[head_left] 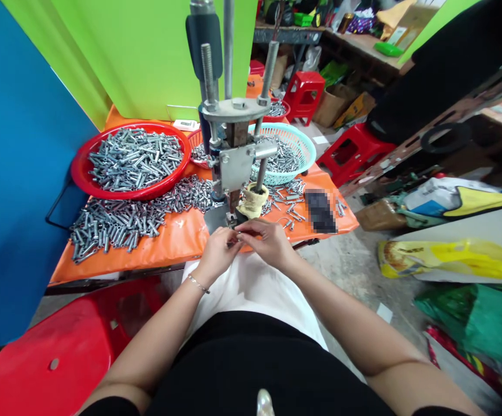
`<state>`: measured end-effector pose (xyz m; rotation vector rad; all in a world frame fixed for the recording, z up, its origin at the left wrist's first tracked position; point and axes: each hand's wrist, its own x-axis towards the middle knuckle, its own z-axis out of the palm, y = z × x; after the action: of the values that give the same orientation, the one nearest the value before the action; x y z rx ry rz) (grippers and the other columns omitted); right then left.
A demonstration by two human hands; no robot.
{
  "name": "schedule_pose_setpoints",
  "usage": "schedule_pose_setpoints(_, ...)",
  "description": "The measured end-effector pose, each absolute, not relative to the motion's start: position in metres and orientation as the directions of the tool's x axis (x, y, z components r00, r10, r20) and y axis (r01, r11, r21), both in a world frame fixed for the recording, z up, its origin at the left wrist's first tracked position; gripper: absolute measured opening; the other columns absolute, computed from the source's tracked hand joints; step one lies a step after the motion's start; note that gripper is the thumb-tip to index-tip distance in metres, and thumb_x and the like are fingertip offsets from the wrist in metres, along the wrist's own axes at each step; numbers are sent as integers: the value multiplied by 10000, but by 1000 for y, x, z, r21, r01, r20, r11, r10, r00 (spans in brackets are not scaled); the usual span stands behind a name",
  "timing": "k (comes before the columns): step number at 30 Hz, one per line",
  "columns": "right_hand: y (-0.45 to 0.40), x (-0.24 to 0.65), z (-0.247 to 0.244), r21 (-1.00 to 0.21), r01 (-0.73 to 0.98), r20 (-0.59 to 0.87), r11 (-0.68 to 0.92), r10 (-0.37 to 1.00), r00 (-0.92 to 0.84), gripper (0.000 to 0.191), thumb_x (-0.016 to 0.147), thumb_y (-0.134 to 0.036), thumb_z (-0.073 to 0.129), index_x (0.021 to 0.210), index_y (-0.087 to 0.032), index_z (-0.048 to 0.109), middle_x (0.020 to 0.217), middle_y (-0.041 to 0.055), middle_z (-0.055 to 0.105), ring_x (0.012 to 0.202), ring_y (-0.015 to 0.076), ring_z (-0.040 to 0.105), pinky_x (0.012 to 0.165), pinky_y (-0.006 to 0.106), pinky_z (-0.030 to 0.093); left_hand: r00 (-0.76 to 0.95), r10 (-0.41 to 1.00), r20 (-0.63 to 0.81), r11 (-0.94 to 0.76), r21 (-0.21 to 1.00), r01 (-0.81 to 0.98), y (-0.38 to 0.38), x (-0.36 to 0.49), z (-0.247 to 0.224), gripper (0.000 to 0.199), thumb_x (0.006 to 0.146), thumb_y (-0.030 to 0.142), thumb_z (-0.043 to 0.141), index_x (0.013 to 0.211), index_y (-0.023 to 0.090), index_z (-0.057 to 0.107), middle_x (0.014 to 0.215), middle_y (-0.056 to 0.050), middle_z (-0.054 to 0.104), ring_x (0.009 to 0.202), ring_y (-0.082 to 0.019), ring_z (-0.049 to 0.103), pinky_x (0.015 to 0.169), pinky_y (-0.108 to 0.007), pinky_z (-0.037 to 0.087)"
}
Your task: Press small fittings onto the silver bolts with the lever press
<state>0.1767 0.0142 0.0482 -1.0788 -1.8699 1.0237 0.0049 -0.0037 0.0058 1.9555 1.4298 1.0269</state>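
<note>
My left hand (pixel 219 252) and my right hand (pixel 270 241) meet at the front edge of the table, just before the base of a metal press (pixel 236 167). The fingers of both hands are closed in a pinch around something small, mostly hidden between the fingertips. A cream cloth wrapping (pixel 252 202) covers part of the press right behind my right fingers. To the left, a pile of loose metal bolt-like parts (pixel 116 225) lies on the orange table cover (pixel 181 231). Fewer such pieces (pixel 293 202) are scattered to the right of the press.
A red basin (pixel 77 167) heaped with metal parts stands at the back left. Behind the press is a light blue basket (pixel 307 151) of parts. A blurred dark object (pixel 320 211) lies near the right edge. Red stools (pixel 51 358) stand at the left and far right.
</note>
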Motion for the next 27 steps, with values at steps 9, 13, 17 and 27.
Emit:
schedule_pose_setpoints(9,72,181,13,-933,329,156,144,988,9,609,691,-364,804,1219,-144,596,1196,147,664,1050,234,624,912,372,540,-33,938,346,-255,748,613,25,-4,0,177,818,180,780,763,208,615,901,-28,611,942,-219,582,859,-362,479)
schedule_pose_setpoints(13,44,202,37,-954,301,-16,17,994,-106,454,767,-465,759,1074,-143,668,994,103,728,864,206,669,805,347,560,-4,912,409,-319,718,619,35,-2,-4,154,826,173,783,819,205,633,928,-33,600,951,-220,562,885,-372,470)
schedule_pose_setpoints(17,-18,243,110,-981,94,-187,-173,966,-178,536,797,-538,773,1184,-185,656,983,76,741,759,175,695,690,288,586,21,869,494,-396,670,628,42,-3,-11,171,831,179,786,828,205,617,892,-23,578,921,-214,546,861,-368,478)
schedule_pose_setpoints(27,-7,263,272,-978,165,-153,-127,976,-152,431,722,-627,812,830,-211,771,824,66,742,679,185,713,538,270,614,198,759,621,-556,460,692,49,-13,-20,70,915,217,700,929,203,633,947,-56,592,988,-247,575,935,-418,523)
